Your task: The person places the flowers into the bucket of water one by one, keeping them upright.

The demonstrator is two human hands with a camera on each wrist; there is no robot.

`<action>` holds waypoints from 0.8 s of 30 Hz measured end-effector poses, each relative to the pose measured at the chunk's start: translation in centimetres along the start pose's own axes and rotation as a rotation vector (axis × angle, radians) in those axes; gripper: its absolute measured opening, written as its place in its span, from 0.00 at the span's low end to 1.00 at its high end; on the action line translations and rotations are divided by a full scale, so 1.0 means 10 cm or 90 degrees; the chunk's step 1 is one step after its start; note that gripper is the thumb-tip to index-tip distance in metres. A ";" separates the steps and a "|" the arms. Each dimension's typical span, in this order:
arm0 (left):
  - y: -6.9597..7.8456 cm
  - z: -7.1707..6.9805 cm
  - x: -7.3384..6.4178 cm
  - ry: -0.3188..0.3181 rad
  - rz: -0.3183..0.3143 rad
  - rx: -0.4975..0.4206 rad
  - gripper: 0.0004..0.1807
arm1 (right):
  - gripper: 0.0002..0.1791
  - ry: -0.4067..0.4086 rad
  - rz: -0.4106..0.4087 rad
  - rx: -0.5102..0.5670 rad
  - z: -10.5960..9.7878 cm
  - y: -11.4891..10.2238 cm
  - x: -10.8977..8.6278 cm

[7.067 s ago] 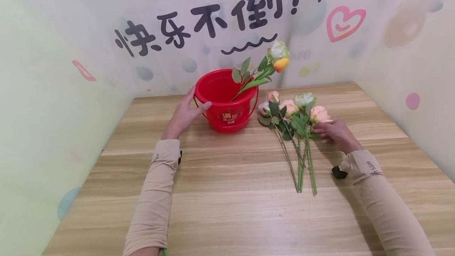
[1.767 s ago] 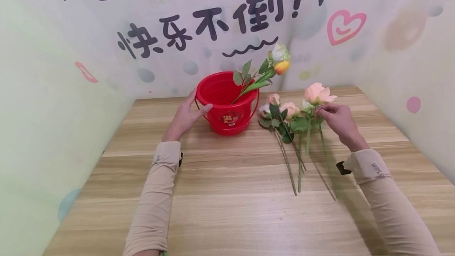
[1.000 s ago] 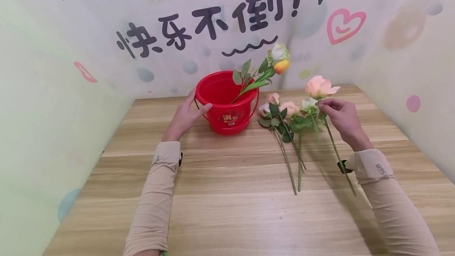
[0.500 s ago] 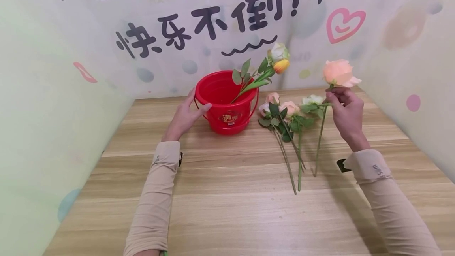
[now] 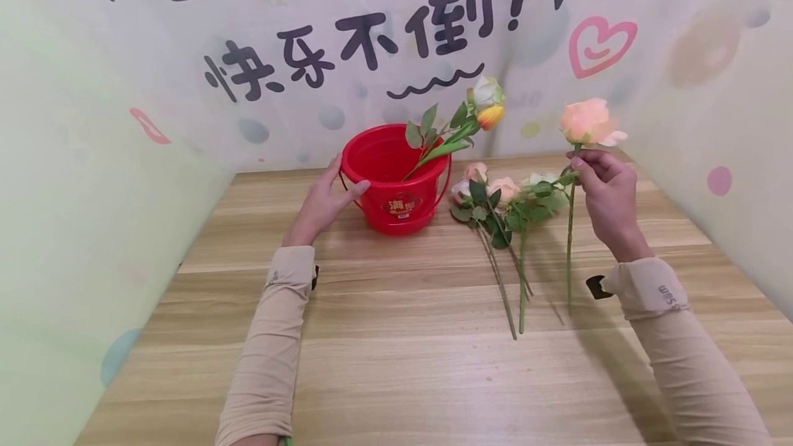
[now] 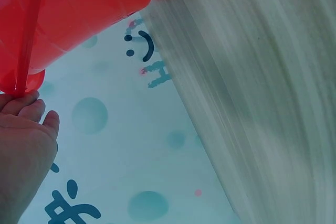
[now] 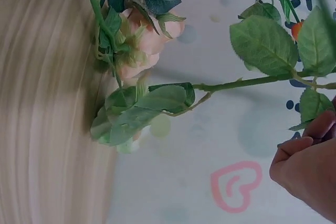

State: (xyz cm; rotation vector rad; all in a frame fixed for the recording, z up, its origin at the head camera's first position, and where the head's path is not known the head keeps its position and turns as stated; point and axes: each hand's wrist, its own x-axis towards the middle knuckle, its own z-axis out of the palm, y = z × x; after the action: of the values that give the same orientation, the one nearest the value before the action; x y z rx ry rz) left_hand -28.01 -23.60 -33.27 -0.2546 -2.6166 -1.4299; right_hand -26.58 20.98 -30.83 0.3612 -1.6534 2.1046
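Note:
A red plastic bucket (image 5: pixel 399 206) stands at the back of the table, holding a white rose (image 5: pixel 488 91) and an orange-yellow tulip (image 5: pixel 491 117) that lean out to the right. My left hand (image 5: pixel 317 208) grips the left side of its rim, with the thumb along the front. To the right, my right hand (image 5: pixel 610 191) pinches a pink rose (image 5: pixel 588 122) just below the bloom; its stem hangs almost upright. In the right wrist view, green leaves (image 7: pixel 262 45) beside the fingers partly cover the stem area. The right fingertips are cut off at that view's edge.
Several more roses lie between bucket and right hand, among them a pink one (image 5: pixel 504 190) and a white one (image 5: pixel 541 179), stems toward me. The wooden table (image 5: pixel 396 356) meets printed walls behind and at both sides. A small green tip (image 5: pixel 287 440) shows below the left sleeve.
My right hand has lifted the pink rose from the pile, raising it up and to the right. Its stem swung outward, then back near upright. The left hand stays on the bucket.

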 end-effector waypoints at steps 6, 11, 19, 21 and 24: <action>0.00 0.00 0.00 0.000 0.002 -0.003 0.55 | 0.10 0.022 -0.051 -0.023 0.06 -0.02 0.00; 0.00 0.00 0.00 -0.002 0.003 0.000 0.55 | 0.08 -0.002 -0.044 -0.031 0.08 -0.05 -0.01; 0.00 0.01 0.00 0.000 -0.003 0.004 0.56 | 0.06 -0.044 0.018 -0.165 0.06 -0.02 -0.07; 0.00 0.01 0.00 0.001 -0.005 0.005 0.56 | 0.06 -0.049 0.016 -0.174 0.06 -0.01 -0.07; 0.00 0.01 0.01 0.000 -0.007 0.004 0.57 | 0.06 -0.064 0.023 -0.201 0.06 0.01 -0.08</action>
State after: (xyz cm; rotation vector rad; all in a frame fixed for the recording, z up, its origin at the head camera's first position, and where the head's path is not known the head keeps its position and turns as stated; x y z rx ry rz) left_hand -28.08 -23.56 -33.30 -0.2398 -2.6255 -1.4243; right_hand -26.01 20.23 -31.13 0.3411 -2.0258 1.8339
